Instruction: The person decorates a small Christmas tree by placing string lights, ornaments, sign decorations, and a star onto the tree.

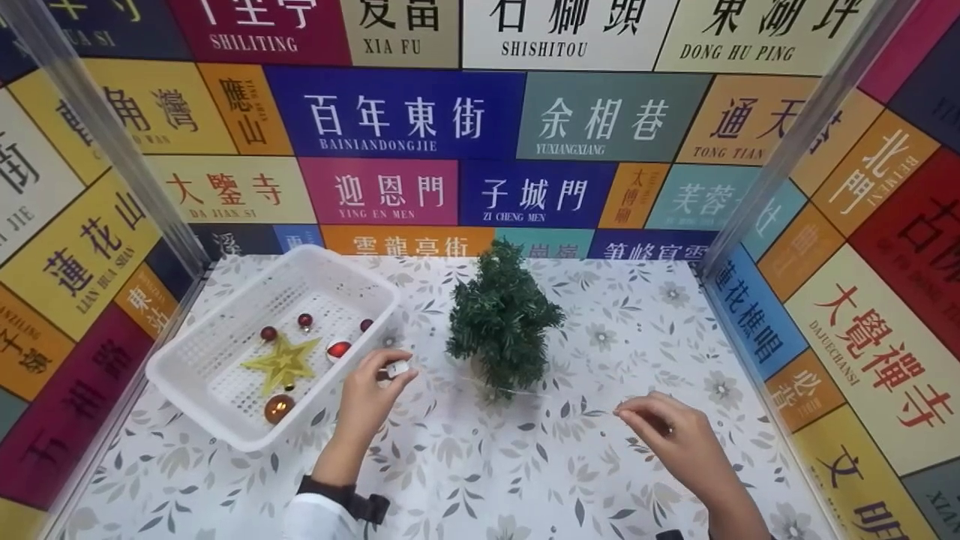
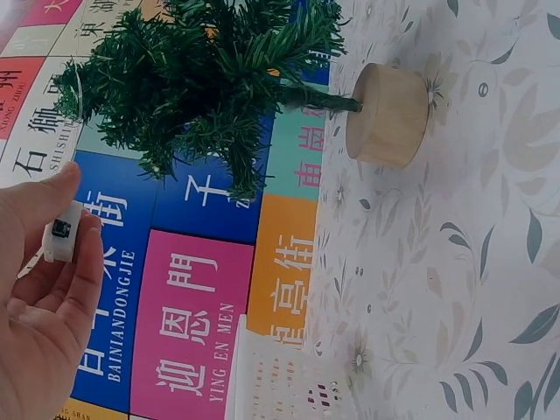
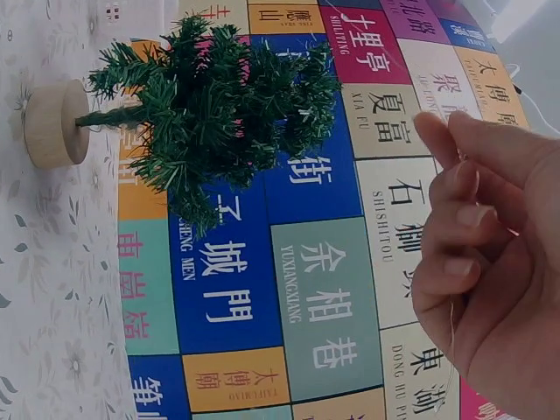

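Left hand pinches small white box, front-left of tree; right hand, front-right of tree, pinches thin wire crossing before it. Risk: wire snagging on needles, a hard tug toppling the tree.

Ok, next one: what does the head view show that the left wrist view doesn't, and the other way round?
Only the head view: the gold star and shiny balls inside the white basket, plus the right hand.

Only the left wrist view, plainly: the tree's round wooden base and the bare stem above it.

Both: the green tree, the left hand pinching a small white piece, the patterned tabletop, the lettered wall, and at least part of the basket.
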{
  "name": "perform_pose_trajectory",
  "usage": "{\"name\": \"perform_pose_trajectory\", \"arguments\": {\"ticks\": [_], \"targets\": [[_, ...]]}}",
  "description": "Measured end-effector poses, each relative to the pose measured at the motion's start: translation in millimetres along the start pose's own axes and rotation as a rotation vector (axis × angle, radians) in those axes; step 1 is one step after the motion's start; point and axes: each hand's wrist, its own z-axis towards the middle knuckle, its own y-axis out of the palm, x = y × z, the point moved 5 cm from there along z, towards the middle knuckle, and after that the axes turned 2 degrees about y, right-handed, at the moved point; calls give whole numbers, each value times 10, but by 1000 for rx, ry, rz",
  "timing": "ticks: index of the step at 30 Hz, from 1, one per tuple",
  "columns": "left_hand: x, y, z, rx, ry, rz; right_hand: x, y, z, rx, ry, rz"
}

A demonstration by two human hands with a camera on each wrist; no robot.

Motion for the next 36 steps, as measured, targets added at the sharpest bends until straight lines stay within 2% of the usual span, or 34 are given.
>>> {"name": "perform_pose_trajectory", "arguments": {"ticks": [3, 6, 12, 17, 23, 30, 36], "targets": [[-22, 25, 26, -1, -1, -9, 132, 47, 60, -22, 42, -133], [-32, 72, 87, -10, 9, -19, 300, 148, 148, -92, 91, -228], [1, 185, 319, -24, 30, -22, 576, 335, 387, -173, 152, -313], [35, 299, 504, -78, 30, -43, 707, 424, 578, -206, 142, -387], [130, 381, 641, -98, 53, -35, 738, 423, 740, -163, 112, -418], [153, 461, 725, -154, 40, 24, 727, 451, 826, -133, 110, -472], [205, 405, 729, -186, 137, 25, 624, 370, 903, -70, 101, -449]]}}
